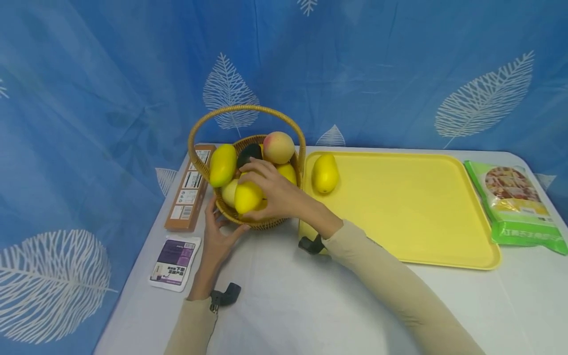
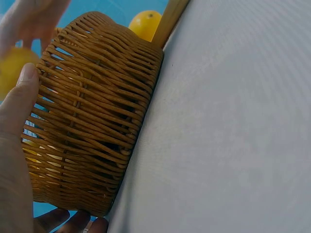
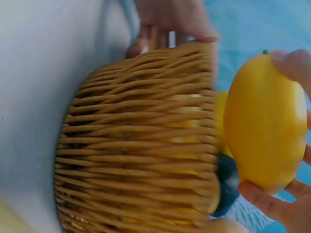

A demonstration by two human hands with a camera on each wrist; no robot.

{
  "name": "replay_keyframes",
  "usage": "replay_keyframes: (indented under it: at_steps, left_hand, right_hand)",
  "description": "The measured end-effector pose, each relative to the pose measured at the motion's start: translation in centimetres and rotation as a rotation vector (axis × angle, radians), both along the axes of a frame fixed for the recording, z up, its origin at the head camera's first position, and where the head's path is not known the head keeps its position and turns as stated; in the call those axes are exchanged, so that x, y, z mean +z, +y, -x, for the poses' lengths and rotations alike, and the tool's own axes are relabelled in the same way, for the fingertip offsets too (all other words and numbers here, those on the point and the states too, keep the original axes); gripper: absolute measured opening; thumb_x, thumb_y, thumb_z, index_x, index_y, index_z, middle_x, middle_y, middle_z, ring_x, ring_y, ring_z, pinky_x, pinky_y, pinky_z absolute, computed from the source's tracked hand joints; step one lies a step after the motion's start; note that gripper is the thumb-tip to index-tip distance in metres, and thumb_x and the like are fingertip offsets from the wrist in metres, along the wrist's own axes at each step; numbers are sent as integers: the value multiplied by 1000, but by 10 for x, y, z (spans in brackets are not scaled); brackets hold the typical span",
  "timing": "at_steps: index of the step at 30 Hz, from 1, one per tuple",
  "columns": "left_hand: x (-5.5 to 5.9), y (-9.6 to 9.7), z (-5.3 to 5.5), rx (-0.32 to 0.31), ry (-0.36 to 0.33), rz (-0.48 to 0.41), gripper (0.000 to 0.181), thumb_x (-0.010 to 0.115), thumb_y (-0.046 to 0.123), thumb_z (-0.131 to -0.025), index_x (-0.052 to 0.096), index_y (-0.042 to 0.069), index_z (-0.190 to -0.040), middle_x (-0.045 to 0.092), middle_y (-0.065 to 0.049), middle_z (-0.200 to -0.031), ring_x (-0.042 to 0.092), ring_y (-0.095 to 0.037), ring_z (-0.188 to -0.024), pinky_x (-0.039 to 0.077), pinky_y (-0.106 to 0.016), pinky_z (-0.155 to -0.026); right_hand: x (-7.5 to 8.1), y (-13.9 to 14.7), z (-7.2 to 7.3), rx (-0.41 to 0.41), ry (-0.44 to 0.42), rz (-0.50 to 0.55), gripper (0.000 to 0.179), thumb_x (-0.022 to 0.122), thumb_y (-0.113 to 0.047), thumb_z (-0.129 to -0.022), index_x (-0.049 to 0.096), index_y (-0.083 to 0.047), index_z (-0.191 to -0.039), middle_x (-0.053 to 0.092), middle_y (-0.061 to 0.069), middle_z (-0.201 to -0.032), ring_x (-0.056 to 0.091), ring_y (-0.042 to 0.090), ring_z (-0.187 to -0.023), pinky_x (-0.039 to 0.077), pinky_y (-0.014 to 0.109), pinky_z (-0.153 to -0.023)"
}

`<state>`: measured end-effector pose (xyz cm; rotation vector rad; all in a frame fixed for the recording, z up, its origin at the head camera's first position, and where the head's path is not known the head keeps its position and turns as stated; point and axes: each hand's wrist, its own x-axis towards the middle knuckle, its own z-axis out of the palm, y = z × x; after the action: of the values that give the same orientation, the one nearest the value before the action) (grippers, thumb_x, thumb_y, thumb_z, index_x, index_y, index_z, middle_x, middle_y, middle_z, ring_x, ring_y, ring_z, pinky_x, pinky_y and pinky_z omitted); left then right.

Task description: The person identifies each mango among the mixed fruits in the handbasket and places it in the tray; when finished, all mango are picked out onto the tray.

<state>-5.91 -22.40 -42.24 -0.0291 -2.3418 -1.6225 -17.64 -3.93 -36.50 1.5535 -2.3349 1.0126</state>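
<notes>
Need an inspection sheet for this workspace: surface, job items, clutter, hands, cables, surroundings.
Surface: white table, bearing everything.
Job's things: wicker basket, upright, with mixed fruit; held yellow fruit; loose yellow fruit on yellow tray.
Clutter: brown box and purple-white packet left; green bag right of tray.
Hands: left hand holds basket; right hand grips yellow fruit.
Cables: nothing seen.
Surroundings: blue curtain, white leaf print.

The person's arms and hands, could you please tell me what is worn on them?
The left sleeve and right sleeve are long, beige and plain. A small black device shows at the left wrist and the right. The left hand and right hand wear no gloves.
</notes>
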Motion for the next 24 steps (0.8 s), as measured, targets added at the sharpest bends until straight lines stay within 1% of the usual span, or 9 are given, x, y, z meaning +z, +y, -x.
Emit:
replay_keyframes:
  at_steps: [3, 7, 11, 14, 18, 21, 24]
  left_hand:
    - [0, 1, 0, 4, 15, 10, 99, 76, -4, -79, 12, -2, -154, 22, -26, -156, 39, -47, -130, 40, -60, -96]
    - [0, 2, 0, 6, 26, 7, 99, 75, -6, -78, 12, -3, -154, 22, -27, -155, 39, -49, -129, 40, -62, -96]
    - [-1, 1, 0, -1, 27, 2, 99, 75, -7, -77, 11, -3, -154, 21, -27, -156, 38, -50, -130, 39, -63, -95]
    - [-2, 0, 0, -3, 27, 2, 99, 75, -6, -77, 11, -4, -153, 21, -28, -155, 38, -51, -130, 39, -63, -96]
    - [-1, 1, 0, 3, 24, 1, 99, 75, -6, -77, 12, -4, -153, 21, -28, -155, 38, -51, -130, 39, -63, -96]
    - [-1, 1, 0, 5, 20, 1, 99, 75, -6, -77, 12, -4, -153, 21, -28, -155, 38, -51, -130, 39, -63, -96]
    - [0, 1, 0, 8, 20, 2, 99, 76, -5, -77, 12, -4, -153, 21, -28, -155, 38, -51, -129, 39, -63, -95]
  right_hand:
    - [4, 9, 0, 14, -3, 51, 60, 83, -37, -74, 58, -10, -121, 47, 13, -139, 30, 35, -144, 34, 43, -116]
    - [6, 19, -1, 25, -10, 70, 59, 82, -35, -74, 58, -10, -121, 47, 12, -139, 29, 33, -145, 32, 43, -117]
    - [8, 29, -3, 29, 18, 92, 59, 82, -36, -73, 59, -9, -120, 48, 12, -140, 30, 33, -144, 30, 45, -118]
    - [10, 39, -4, 30, 31, 119, 61, 83, -36, -71, 59, -9, -120, 48, 13, -139, 32, 31, -143, 31, 45, -117]
    - [12, 59, -5, 20, 22, 137, 62, 85, -34, -70, 59, -9, -120, 48, 12, -140, 32, 30, -142, 29, 44, -118]
    - [15, 77, -5, 12, 28, 144, 63, 87, -31, -68, 58, -8, -120, 48, 13, -140, 31, 32, -143, 28, 45, -119]
    - [17, 96, -4, 1, 27, 151, 64, 88, -26, -67, 58, -7, -120, 48, 14, -141, 30, 33, -145, 30, 45, -118]
